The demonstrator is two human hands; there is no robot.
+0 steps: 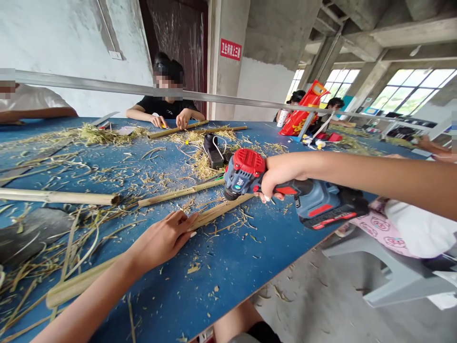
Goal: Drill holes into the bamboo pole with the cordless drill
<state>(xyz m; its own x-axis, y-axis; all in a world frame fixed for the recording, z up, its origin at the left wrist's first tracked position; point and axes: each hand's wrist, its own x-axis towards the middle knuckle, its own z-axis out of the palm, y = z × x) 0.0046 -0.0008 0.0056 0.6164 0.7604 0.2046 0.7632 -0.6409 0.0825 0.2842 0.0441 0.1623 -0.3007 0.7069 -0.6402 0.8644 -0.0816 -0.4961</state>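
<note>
My right hand [276, 176] grips a red and blue-grey cordless drill [246, 164] by its handle, with its battery end toward the right. The drill's nose points down over the far part of a split bamboo piece [223, 209]; whether it touches, I cannot tell. My left hand [167, 236] holds that piece down on the blue table [243, 267], thumb on the near side and fingers across it. The piece runs on under my left forearm, and its rounded near end shows at lower left. A narrower bamboo strip [178, 192] lies just beyond.
A bamboo pole [59, 196] and a dark slab [32, 233] lie at left among shavings. Beyond the drill stands a black device [214, 155] with a white cord. A co-worker [169, 102] handles bamboo across the table. A grey stool [389, 267] stands at right.
</note>
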